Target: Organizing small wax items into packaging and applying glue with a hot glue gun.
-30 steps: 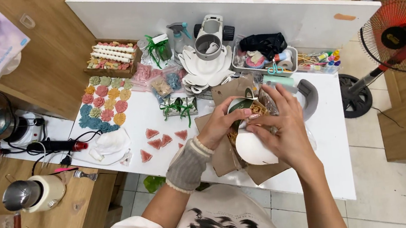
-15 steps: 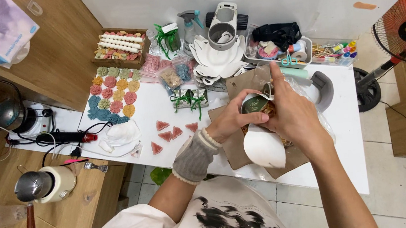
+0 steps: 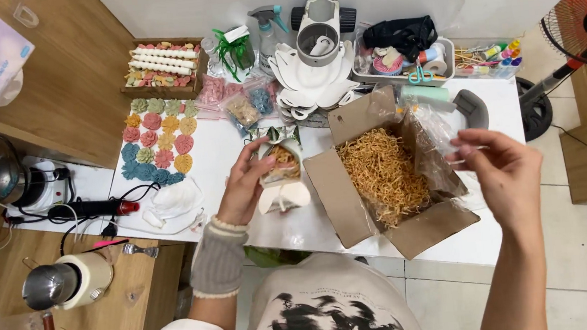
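My left hand (image 3: 244, 185) grips a small white paper holder (image 3: 281, 172) stuffed with golden shredded filler and lifts it just above the white table (image 3: 221, 150). To its right lies an open cardboard box (image 3: 354, 216) full of the same golden shreds (image 3: 385, 175). A clear plastic bag (image 3: 426, 128) lines the box's far right side. My right hand (image 3: 503, 171) hovers at the box's right edge, thumb and fingertips pinched on the bag's loose edge.
Coloured flower-shaped pieces (image 3: 158, 138) lie at the table's left, a wooden tray (image 3: 161, 69) behind them. A stack of white moulds (image 3: 311, 78), a spray bottle (image 3: 263, 22) and supply baskets (image 3: 404, 53) line the back. A fan (image 3: 585, 19) stands right; a heat tool (image 3: 92, 209) and mug (image 3: 70, 280) are left.
Both hands were together over the box around a white round holder. Now my left hand has carried the holder to the left, my right hand has drawn away to the right, and the shreds show.
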